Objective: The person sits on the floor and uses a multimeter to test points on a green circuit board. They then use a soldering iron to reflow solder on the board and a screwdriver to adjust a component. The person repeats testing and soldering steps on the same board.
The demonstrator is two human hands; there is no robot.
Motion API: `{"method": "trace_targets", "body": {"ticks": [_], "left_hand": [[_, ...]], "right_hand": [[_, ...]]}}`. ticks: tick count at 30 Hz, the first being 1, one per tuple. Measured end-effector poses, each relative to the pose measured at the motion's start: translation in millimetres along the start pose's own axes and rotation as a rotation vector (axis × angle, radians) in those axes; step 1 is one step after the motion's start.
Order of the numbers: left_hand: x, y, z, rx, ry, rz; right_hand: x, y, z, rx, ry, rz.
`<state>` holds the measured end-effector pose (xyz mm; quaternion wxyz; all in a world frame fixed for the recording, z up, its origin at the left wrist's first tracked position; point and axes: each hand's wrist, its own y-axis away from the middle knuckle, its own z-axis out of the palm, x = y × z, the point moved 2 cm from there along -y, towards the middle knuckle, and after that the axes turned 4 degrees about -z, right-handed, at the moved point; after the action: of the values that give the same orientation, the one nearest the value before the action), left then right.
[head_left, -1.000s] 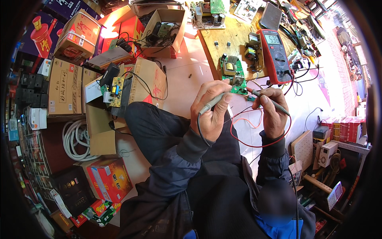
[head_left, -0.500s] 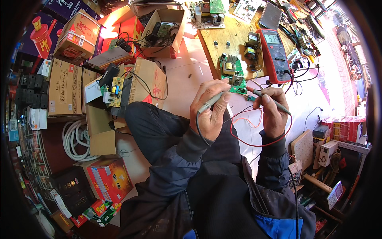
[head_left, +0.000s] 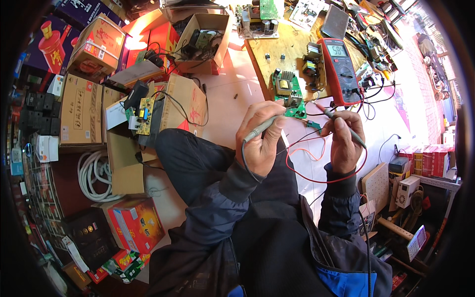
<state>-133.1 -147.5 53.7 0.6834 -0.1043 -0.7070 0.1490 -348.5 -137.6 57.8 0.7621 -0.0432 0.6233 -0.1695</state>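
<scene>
My left hand [head_left: 261,144] is closed round a grey test probe [head_left: 262,127] with a black lead. Its tip end points up at the near edge of a green circuit board [head_left: 296,88]; my fingers hide whether it touches. In my right hand [head_left: 345,144] a second grey test probe [head_left: 328,113], reddish toward its tip, is gripped between thumb and fingers. That tip lies to the right of the board, apart from it. A thin red lead [head_left: 316,182] loops below this hand. Beyond the board stands a red multimeter [head_left: 340,74] with its display lit.
The circuit board overhangs the near edge of a wooden table [head_left: 257,54]. Other electronic parts [head_left: 312,64] and a dark phone-like slab [head_left: 335,21] lie there. Cardboard boxes [head_left: 81,109] fill the left side, one carrying a yellow circuit board [head_left: 145,116]. A coiled white hose [head_left: 94,175] lies lower left.
My right hand has shifted slightly right and down, and its probe tip has moved away from the board. The multimeter reading differs. My left hand stays nearly in place.
</scene>
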Motion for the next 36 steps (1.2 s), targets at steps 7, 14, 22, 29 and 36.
{"method": "trace_targets", "body": {"ticks": [7, 14, 22, 29, 36], "left_hand": [[-4.6, 0.2, 3.4, -0.031, 0.258, -0.103], [1.7, -3.7, 2.7, -0.002, 0.619, -0.319], [9.7, -19.1, -20.5, 0.142, 0.509, -0.348], [-13.4, -51.8, -42.8, 0.011, 0.21, -0.338], [-21.3, -24.2, -37.4, -0.099, 0.169, -0.321]], "right_hand": [[5.4, 15.0, 21.5, -0.014, 0.23, -0.014], [24.6, 6.3, 45.3, 0.009, 0.171, -0.115], [16.5, -6.0, 46.5, 0.0, -0.059, -0.007], [40.4, -5.4, 46.9, -0.026, 0.042, -0.03], [61.2, 1.2, 38.9, 0.044, 0.28, -0.098]]}}
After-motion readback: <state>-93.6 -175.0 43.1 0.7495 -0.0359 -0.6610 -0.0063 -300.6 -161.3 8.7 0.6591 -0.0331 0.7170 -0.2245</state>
